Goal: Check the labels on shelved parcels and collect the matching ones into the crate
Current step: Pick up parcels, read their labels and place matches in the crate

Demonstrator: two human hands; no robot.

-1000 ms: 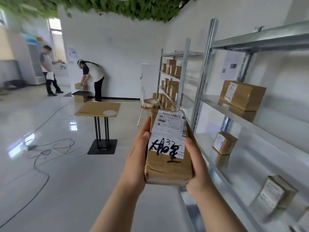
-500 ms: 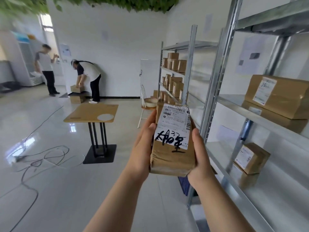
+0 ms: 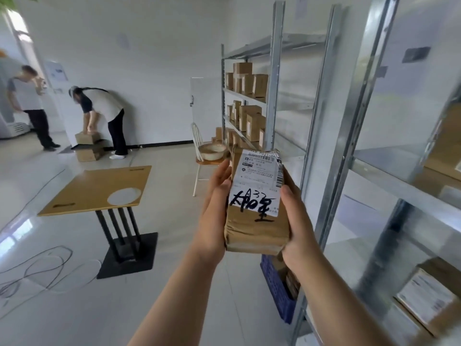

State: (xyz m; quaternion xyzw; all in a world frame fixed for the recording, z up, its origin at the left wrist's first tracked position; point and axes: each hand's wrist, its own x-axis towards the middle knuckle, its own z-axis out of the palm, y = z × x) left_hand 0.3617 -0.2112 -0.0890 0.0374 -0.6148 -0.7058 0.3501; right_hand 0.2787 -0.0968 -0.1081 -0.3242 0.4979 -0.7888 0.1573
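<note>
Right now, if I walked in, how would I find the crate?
Look at the metal shelves along the right wall. On the floor at the foot of the nearest rack, just below the held-up parcel, sits the crate. It is the only blue thing there, with a holey side; everything near it is brown cardboard or grey metal.

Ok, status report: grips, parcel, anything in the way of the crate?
Left grip and right grip both hold the parcel, label toward camera. Blue crate on floor below it, beside shelf post. Nothing seen between.
</note>
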